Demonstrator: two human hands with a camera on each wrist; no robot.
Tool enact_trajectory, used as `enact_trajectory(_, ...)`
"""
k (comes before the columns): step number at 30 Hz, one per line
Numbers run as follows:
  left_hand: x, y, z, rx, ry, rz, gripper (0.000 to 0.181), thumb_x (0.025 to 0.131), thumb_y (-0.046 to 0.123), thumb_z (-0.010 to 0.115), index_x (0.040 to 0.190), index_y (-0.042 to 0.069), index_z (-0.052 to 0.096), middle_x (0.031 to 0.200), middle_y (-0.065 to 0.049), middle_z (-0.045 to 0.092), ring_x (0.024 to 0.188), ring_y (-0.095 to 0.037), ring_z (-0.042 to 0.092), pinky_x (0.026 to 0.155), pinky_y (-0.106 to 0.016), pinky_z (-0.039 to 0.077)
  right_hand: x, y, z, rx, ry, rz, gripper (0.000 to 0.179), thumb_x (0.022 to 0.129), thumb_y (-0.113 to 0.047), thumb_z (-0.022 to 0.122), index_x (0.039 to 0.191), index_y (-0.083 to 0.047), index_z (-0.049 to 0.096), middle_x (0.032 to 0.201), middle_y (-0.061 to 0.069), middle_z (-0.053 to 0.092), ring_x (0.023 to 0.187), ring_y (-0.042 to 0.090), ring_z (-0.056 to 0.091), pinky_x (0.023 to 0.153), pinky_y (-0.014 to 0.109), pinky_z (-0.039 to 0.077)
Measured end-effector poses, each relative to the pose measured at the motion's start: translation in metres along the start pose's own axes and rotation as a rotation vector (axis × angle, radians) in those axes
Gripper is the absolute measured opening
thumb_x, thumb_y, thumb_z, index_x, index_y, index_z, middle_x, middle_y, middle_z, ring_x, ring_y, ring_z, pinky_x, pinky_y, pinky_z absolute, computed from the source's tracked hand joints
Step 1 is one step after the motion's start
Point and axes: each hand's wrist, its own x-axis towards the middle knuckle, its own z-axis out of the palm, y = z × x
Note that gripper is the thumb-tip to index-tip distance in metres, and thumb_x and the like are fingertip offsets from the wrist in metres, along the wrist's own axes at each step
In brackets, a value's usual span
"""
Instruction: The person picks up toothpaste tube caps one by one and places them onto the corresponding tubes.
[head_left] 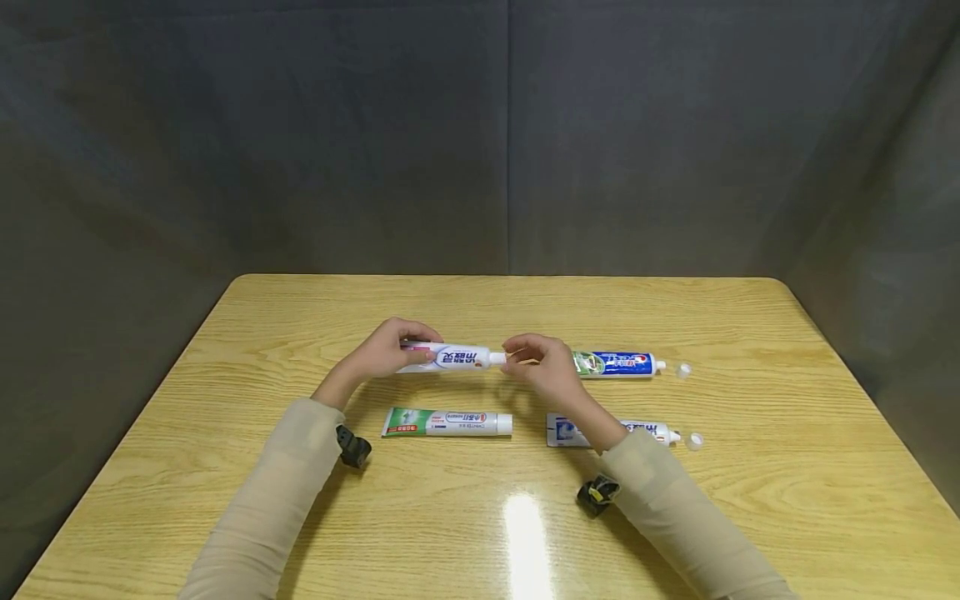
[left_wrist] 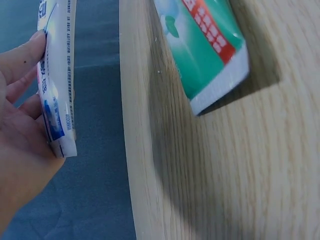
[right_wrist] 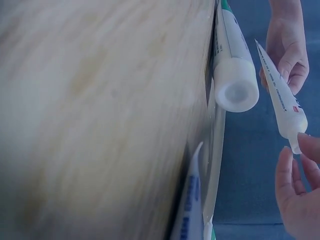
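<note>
My left hand [head_left: 395, 346] holds a white toothpaste tube [head_left: 459, 357] level above the table, thumb on its printed face. The tube's narrow white nozzle end [right_wrist: 294, 143] points right, and my right hand [head_left: 546, 367] pinches it between thumb and fingertips. The fingers hide the very tip. Below the held tube, a green and white toothpaste tube [head_left: 450, 422] lies with its wide white cap [right_wrist: 236, 90] on. Under my right forearm lies another white toothpaste tube [head_left: 564, 429], uncapped and partly covered by the arm.
Behind my right hand lies a blue and green toothpaste tube [head_left: 626, 364], its nozzle bare. Two small whitish caps, a far cap [head_left: 683, 370] and a near cap [head_left: 695, 442], rest beside the uncapped nozzles. Dark cloth [head_left: 480, 150] hangs beyond the wooden table [head_left: 300, 304].
</note>
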Motion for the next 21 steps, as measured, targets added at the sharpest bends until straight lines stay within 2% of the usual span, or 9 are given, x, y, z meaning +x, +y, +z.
enact_trajectory(6,0.0,0.0,0.001,0.001,0.007,0.005,0.02,0.084,0.004,0.063,0.103,-0.003,0.065,0.1,-0.015,0.064,0.085,-0.025,0.059,0.071,-0.031,0.047,0.0,0.001,0.002,-0.015,0.032,-0.017,0.022,0.074,0.003,0.071,0.095,0.003,0.067,0.089,0.012,0.066,0.083,0.023,0.061,0.075,0.032,0.049)
enact_trajectory(11,0.0,0.0,0.002,-0.013,0.009,0.003,0.021,0.084,0.004,0.063,0.104,-0.004,0.065,0.101,-0.017,0.064,0.085,-0.025,0.059,0.071,-0.031,0.047,-0.001,0.001,0.003,-0.054,0.043,-0.01,0.018,0.076,-0.001,0.071,0.094,0.0,0.069,0.086,0.01,0.067,0.08,0.021,0.062,0.072,0.031,0.049)
enact_trajectory(18,-0.012,0.04,-0.002,0.015,0.0,0.003,0.019,0.084,-0.004,0.059,0.102,-0.012,0.062,0.1,-0.024,0.062,0.084,-0.031,0.058,0.07,-0.033,0.046,-0.002,-0.002,0.003,-0.035,0.05,0.012,0.02,0.077,0.0,0.07,0.096,0.002,0.069,0.091,0.013,0.067,0.081,0.021,0.062,0.071,0.028,0.05)
enact_trajectory(19,-0.012,0.042,-0.002,0.014,0.002,0.0,0.019,0.084,-0.004,0.059,0.102,-0.012,0.062,0.1,-0.024,0.062,0.085,-0.031,0.058,0.071,-0.033,0.046,-0.002,-0.002,0.003,-0.034,0.051,0.01,0.02,0.077,0.0,0.07,0.096,0.002,0.068,0.09,0.013,0.067,0.081,0.021,0.062,0.071,0.028,0.05)
enact_trajectory(21,-0.009,0.034,0.0,0.01,0.005,-0.006,0.02,0.084,-0.004,0.059,0.103,-0.011,0.062,0.1,-0.024,0.062,0.085,-0.031,0.058,0.071,-0.035,0.046,-0.002,-0.002,0.003,-0.034,0.052,0.005,0.019,0.077,0.0,0.07,0.096,0.002,0.069,0.089,0.013,0.067,0.08,0.021,0.063,0.07,0.028,0.05)
